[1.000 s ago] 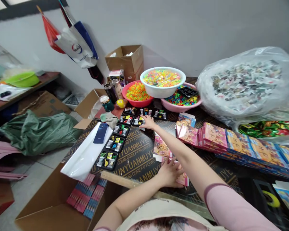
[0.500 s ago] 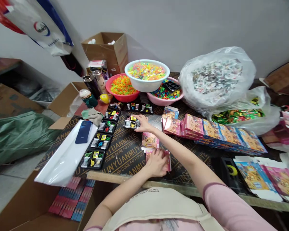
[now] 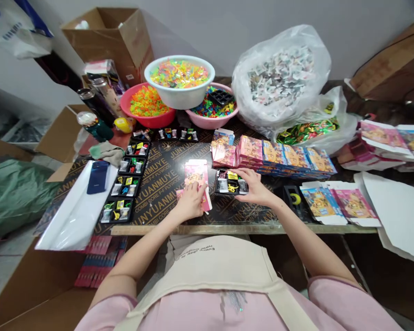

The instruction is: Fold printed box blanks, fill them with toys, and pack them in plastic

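My left hand [image 3: 192, 202] is closed on a flat pink printed box [image 3: 196, 171] lying on the dark table, with fingers curled over its lower part. Part of the pink card under that hand is hidden. To the right, my right hand [image 3: 255, 187] grips the right side of a black compartment tray [image 3: 227, 192] just beside the stacked boxes. Small wrapped packets, a yellow piece and a yellow toy sit in the tray's compartments. Whether the tray touches the table I cannot tell.
Similar filled trays [image 3: 125, 185] line the left, beside a phone [image 3: 97, 177] on white plastic sheeting. Stacked pink and blue boxes [image 3: 250, 149] stand right of centre. Behind are a white basin [image 3: 179, 94], a red basin [image 3: 152, 120] and a large clear bag [image 3: 244, 92].
My right hand has brought the black tray from the left-middle of the table to the right of my left hand. My left hand has shifted on the pink box. The view has turned.
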Demonstrator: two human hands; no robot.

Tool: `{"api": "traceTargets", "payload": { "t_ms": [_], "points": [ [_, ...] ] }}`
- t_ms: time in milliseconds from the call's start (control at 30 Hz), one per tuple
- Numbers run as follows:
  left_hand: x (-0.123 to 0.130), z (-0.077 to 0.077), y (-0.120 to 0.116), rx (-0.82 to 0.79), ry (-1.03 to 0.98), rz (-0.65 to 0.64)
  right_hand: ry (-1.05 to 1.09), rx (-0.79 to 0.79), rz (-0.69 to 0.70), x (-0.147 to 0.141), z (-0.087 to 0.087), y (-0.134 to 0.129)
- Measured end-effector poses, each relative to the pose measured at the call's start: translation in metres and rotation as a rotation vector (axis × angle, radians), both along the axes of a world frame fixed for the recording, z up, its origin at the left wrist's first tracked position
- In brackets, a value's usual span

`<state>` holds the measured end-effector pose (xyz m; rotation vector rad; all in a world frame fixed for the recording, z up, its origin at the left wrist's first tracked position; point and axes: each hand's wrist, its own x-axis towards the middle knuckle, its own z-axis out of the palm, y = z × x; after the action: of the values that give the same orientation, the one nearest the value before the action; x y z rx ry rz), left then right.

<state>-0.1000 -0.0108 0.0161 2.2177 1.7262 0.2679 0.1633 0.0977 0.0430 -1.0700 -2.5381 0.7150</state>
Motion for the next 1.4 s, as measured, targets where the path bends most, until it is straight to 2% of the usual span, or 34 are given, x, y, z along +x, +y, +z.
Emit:
{"api": "traceTargets", "payload": {
  "t_ms": [167, 367, 467, 700, 767, 867, 1033, 1100, 1167, 1267, 1333, 1400],
  "points": [
    [0.001, -0.009, 0.003, 0.125, -0.295, -0.022, -0.007, 0.045, -0.090, 0.016, -0.006, -0.025],
    [0.020, -0.023, 0.003, 0.178, -0.466, 0.011, -0.012, 0.069, -0.036, 0.015, -0.011, -0.044],
    [0.023, -0.025, 0.006, 0.149, -0.467, -0.010, -0.009, 0.071, 0.014, 0.015, -0.017, -0.048],
    [0.034, -0.024, 0.007, 0.105, -0.258, -0.201, -0.027, 0.010, 0.160, 0.016, -0.025, -0.050],
    [0.039, -0.025, 0.006, 0.118, -0.249, -0.213, 0.014, -0.032, 0.168, 0.016, -0.030, -0.050],
    [0.043, -0.027, 0.005, 0.163, -0.266, -0.149, 0.198, -0.113, 0.025, 0.016, -0.044, -0.049],
    [0.052, -0.029, 0.005, 0.237, -0.272, -0.036, 0.613, -0.287, -0.450, 0.003, -0.067, -0.059],
    [0.058, -0.028, 0.005, 0.244, -0.282, -0.015, 0.680, -0.326, -0.504, -0.007, -0.069, -0.067],
    [0.064, -0.028, 0.005, 0.227, -0.334, 0.006, 0.732, -0.365, -0.483, -0.014, -0.067, -0.071],
    [0.069, -0.027, 0.009, 0.154, -0.583, 0.025, 0.856, -0.453, -0.564, -0.016, -0.061, -0.069],
    [0.073, -0.027, 0.013, 0.035, -0.894, 0.010, 0.967, -0.596, -0.665, -0.016, -0.058, -0.063],
    [0.077, -0.029, 0.015, -0.178, -1.261, 0.024, 1.049, -0.773, -0.689, -0.016, -0.054, -0.058]
  ]
}}
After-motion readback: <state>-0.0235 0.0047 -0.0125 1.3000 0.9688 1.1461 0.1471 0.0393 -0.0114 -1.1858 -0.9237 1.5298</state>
